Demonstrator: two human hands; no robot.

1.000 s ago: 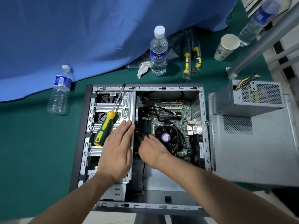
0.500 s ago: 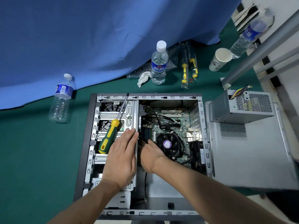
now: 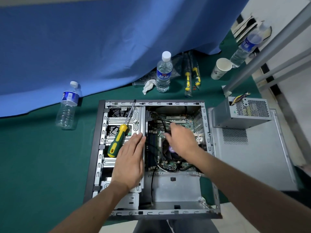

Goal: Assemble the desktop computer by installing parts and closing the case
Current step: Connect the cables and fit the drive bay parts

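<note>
Lying open on the green mat (image 3: 33, 157), the computer case (image 3: 152, 103) has the left hand (image 3: 129, 163) resting flat, fingers straight, on its drive cage beside a screwdriver (image 3: 117, 140), while the right hand (image 3: 180, 140) hovers, blurred, over the motherboard (image 3: 176, 121), grip indeterminable.

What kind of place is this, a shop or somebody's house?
Probably a makeshift computer repair or assembly workspace, not clearly either. An open computer case lies on a green cloth, a screwdriver rests on it, and a loose power supply sits alongside.
</note>
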